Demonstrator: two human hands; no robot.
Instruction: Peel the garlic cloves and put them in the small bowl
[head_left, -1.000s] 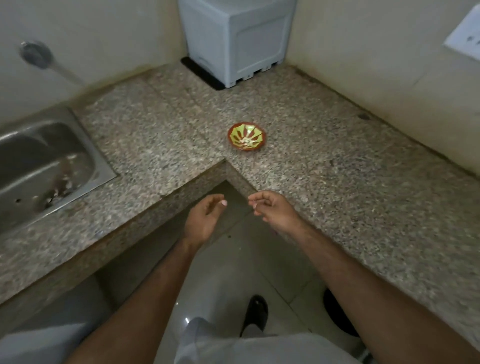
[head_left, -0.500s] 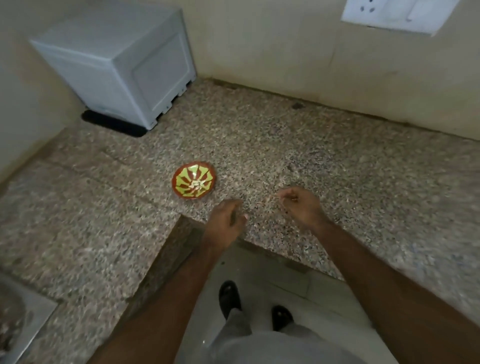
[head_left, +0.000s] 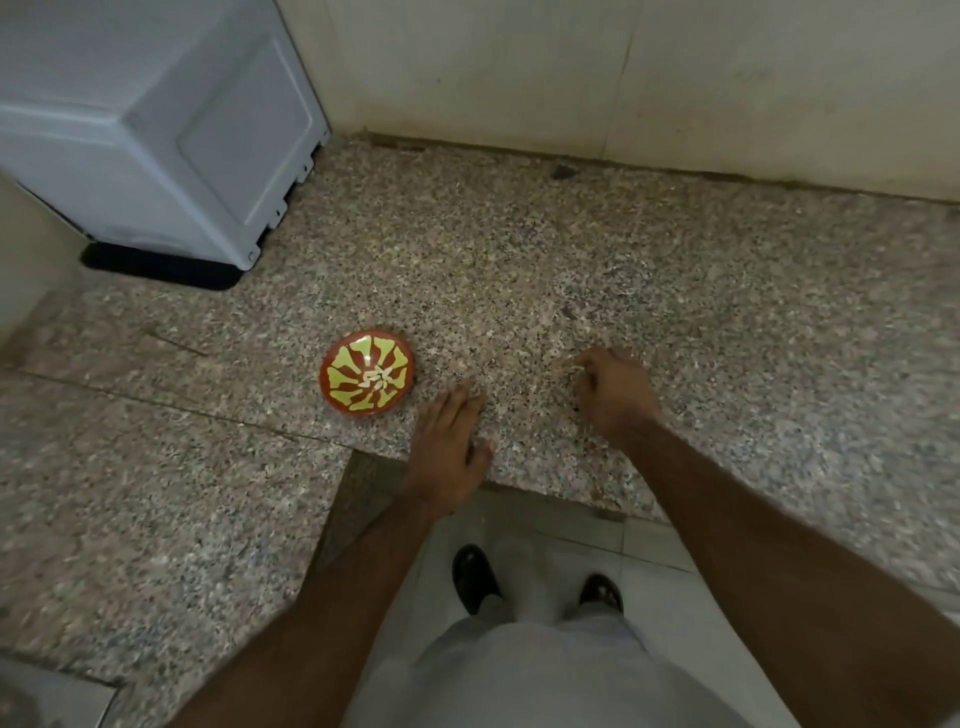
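The small red bowl (head_left: 340, 364) with a yellow pattern stands on the granite counter (head_left: 519, 270), and a few pale peeled garlic cloves (head_left: 377, 378) lie in its middle. My left hand (head_left: 449, 441) rests flat on the counter just right of the bowl, near the counter's front edge, with its fingers straight. Farther right, my right hand (head_left: 613, 389) has its fingers curled down onto the counter. They pinch a small pale piece of garlic (head_left: 569, 364), which is blurred and mostly hidden by the fingers.
A grey-white appliance (head_left: 156, 130) on a black mat fills the back left corner. The wall runs along the counter's back. The corner of a steel sink (head_left: 31, 701) shows at bottom left. My legs and black shoes (head_left: 470, 571) stand on the tiled floor below.
The view swung right, away from the sink. Both hands moved forward from over the floor onto the counter. The left hand flattened beside the bowl, and the right hand curled down onto the granite.
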